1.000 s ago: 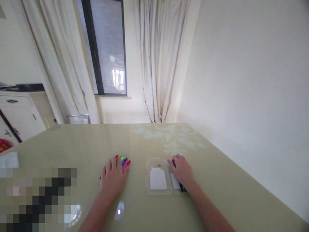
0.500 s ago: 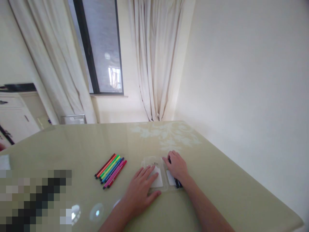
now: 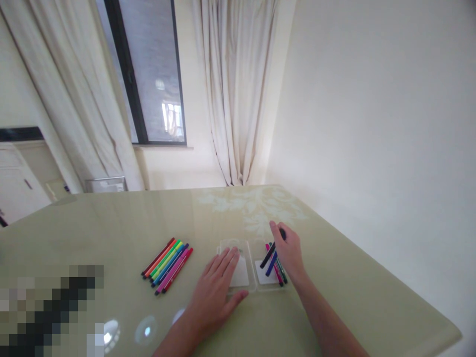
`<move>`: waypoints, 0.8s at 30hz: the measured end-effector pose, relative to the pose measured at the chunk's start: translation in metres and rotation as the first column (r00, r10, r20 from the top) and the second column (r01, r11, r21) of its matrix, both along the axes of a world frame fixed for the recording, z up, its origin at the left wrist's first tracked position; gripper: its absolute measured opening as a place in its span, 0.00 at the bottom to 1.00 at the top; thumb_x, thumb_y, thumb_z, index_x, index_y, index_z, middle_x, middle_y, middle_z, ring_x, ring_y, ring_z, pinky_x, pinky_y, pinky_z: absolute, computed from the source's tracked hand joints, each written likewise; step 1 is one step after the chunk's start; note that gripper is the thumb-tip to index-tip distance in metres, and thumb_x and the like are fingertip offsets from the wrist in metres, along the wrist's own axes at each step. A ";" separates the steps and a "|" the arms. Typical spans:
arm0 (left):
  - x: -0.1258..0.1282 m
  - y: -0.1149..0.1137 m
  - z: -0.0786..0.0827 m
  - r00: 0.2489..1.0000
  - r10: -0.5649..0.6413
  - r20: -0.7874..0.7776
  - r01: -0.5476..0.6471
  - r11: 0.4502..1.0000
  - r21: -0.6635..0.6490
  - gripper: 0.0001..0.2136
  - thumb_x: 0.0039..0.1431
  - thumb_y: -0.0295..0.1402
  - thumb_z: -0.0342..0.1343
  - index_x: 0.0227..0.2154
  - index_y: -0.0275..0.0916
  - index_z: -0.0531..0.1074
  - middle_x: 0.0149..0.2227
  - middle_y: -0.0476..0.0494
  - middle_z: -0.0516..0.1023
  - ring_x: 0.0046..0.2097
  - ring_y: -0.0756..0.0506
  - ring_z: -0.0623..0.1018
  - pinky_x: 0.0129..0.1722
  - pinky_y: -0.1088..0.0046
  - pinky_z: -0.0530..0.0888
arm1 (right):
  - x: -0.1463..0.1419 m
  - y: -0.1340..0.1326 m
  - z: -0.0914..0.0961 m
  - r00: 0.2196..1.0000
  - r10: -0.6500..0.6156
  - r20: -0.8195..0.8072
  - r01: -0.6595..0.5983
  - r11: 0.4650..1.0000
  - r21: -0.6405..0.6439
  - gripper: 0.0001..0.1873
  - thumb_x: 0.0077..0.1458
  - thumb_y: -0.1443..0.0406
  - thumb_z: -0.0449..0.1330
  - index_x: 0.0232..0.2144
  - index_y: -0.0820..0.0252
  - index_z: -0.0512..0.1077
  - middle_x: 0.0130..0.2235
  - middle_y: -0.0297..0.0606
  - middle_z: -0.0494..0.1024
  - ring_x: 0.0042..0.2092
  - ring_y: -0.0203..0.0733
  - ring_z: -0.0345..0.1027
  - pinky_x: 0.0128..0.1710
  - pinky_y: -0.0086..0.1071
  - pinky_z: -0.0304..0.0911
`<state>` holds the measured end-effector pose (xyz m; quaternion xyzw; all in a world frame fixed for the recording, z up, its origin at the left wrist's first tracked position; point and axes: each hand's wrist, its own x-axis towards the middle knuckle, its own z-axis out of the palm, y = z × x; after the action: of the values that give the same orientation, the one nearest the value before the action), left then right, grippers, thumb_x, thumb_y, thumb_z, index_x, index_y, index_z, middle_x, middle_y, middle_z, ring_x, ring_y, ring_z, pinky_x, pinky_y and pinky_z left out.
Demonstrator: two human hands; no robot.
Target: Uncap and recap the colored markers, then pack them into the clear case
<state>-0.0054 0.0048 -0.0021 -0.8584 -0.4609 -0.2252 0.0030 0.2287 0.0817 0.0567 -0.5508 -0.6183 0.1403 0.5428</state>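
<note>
A clear plastic marker case (image 3: 252, 263) lies unfolded on the table, a white card (image 3: 240, 273) in its left half. My left hand (image 3: 213, 287) rests flat across that half with the fingers stretched out. Above the right half, my right hand (image 3: 292, 252) is closed around a black marker (image 3: 265, 260) and a blue marker (image 3: 271, 265), both slanting down to the left. Under them a pink marker (image 3: 278, 276) and a dark green marker (image 3: 284, 277) lie in the right half, partly covered by my right hand.
Several coloured markers (image 3: 167, 266) lie side by side in a slanted row left of the case. The glossy table (image 3: 208, 213) reaches back towards curtains (image 3: 238, 99) and a window, with a white wall (image 3: 372, 124) on the right. A blurred-out patch covers the lower left.
My right hand has risen from the case's right half with the black and blue markers, uncovering the pink and green ones. My left hand stays on the left half. The view has shifted slightly.
</note>
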 end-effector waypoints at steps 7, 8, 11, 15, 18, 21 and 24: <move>0.016 -0.005 -0.006 0.983 0.178 -0.035 -0.173 0.978 0.113 0.28 0.73 0.36 0.44 0.72 0.39 0.47 0.60 0.32 0.74 0.57 0.37 0.76 0.56 0.59 0.73 | -0.075 -0.036 -0.024 0.885 0.426 -0.188 -0.458 0.871 -0.180 0.24 0.66 0.46 0.53 0.26 0.56 0.65 0.24 0.28 0.66 0.27 0.37 0.61 0.28 0.30 0.57; 0.016 -0.004 -0.007 0.980 0.186 -0.064 -0.180 0.979 0.091 0.27 0.72 0.30 0.42 0.72 0.39 0.47 0.58 0.33 0.76 0.55 0.39 0.78 0.53 0.61 0.74 | -0.078 -0.036 -0.026 0.847 0.474 -0.240 -0.521 0.829 -0.201 0.23 0.66 0.46 0.52 0.28 0.55 0.66 0.24 0.29 0.68 0.27 0.37 0.63 0.27 0.30 0.59; 0.005 0.001 -0.001 0.950 0.276 -0.145 -0.278 0.961 0.009 0.28 0.70 0.22 0.38 0.71 0.38 0.49 0.56 0.34 0.77 0.49 0.42 0.81 0.44 0.69 0.77 | -0.063 -0.024 -0.026 0.828 0.492 -0.269 -0.549 0.807 -0.215 0.23 0.67 0.46 0.49 0.32 0.56 0.68 0.29 0.34 0.75 0.30 0.40 0.70 0.30 0.31 0.63; -0.024 0.005 0.020 0.839 0.478 -0.261 -0.499 0.866 -0.018 0.23 0.67 0.22 0.42 0.63 0.33 0.64 0.52 0.32 0.79 0.50 0.40 0.81 0.45 0.68 0.76 | -0.009 0.006 -0.022 0.986 0.139 0.096 -0.125 0.982 -0.143 0.23 0.68 0.48 0.46 0.32 0.55 0.69 0.33 0.38 0.77 0.36 0.44 0.71 0.37 0.34 0.62; -0.043 0.005 0.028 0.747 0.590 -0.307 -0.622 0.783 -0.011 0.18 0.66 0.26 0.45 0.56 0.31 0.70 0.48 0.30 0.81 0.48 0.37 0.80 0.47 0.62 0.75 | 0.018 0.020 -0.028 0.897 -0.034 0.440 0.118 0.979 -0.166 0.24 0.69 0.52 0.45 0.25 0.55 0.66 0.30 0.40 0.75 0.36 0.46 0.69 0.38 0.36 0.58; -0.051 0.005 0.027 0.695 0.649 -0.308 -0.686 0.727 -0.016 0.16 0.65 0.28 0.46 0.52 0.31 0.71 0.44 0.32 0.81 0.45 0.37 0.81 0.45 0.60 0.75 | 0.022 0.025 -0.039 0.795 -0.001 0.607 0.147 0.971 -0.190 0.23 0.70 0.56 0.46 0.24 0.55 0.67 0.33 0.41 0.76 0.39 0.46 0.70 0.40 0.36 0.58; -0.052 0.006 0.027 0.662 0.686 -0.303 -0.721 0.693 -0.007 0.14 0.65 0.30 0.46 0.48 0.32 0.72 0.42 0.33 0.80 0.44 0.37 0.81 0.41 0.62 0.76 | 0.017 0.027 -0.046 0.736 0.029 0.677 0.121 0.977 -0.173 0.21 0.70 0.58 0.48 0.26 0.56 0.69 0.36 0.41 0.77 0.43 0.47 0.70 0.41 0.36 0.58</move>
<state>-0.0571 0.0104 0.0249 -0.6340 -0.7649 -0.0547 0.1000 0.2458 0.1082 0.0107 -0.6323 -0.7410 -0.0196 0.2251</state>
